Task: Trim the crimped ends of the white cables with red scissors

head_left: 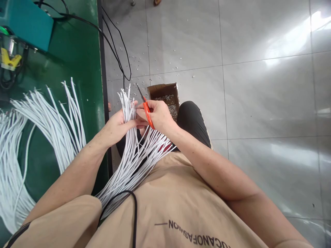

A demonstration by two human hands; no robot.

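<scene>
A thick bundle of white cables (130, 148) lies across my lap, its cut ends standing up in front of me. Closed around the bundle near those ends is my left hand (117, 125), thumb across the front. My right hand (161, 115) holds scissors (148, 112) with red-orange handles, their dark blades pointing up and away. Its fingertips meet the right side of the bundle beside my left hand; exactly what they pinch there is hidden.
On the green table (77, 44) at left lie more white cable bundles (49, 124) and a teal box (28, 24) with a yellow clip (10, 60). A cardboard box (163, 90) with clippings sits on the tiled floor (258, 96). Black cords (116, 51) hang off the table edge.
</scene>
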